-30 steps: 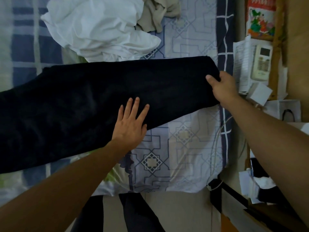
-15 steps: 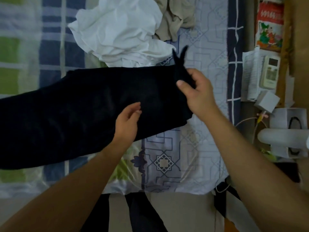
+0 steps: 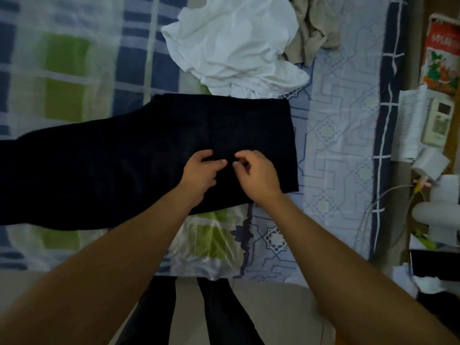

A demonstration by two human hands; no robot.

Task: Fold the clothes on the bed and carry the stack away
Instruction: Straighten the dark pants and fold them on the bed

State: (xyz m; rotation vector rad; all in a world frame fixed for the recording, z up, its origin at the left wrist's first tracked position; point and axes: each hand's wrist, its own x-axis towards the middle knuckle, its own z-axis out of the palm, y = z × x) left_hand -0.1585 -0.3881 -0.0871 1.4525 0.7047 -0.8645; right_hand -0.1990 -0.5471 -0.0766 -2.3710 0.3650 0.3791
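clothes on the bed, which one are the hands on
The dark garment, spread flat across the bed. The left hand and right hand both rest on it with curled fingers. The white garment and beige one lie crumpled beyond, untouched.

One head-worn view looks steeply down, close over the bed (image 3: 336,150); forearms enter from below.

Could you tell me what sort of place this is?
Most likely a bedroom: a bed with patterned sheets, loose clothes such as the dark garment and white garment, and a cluttered bedside shelf.
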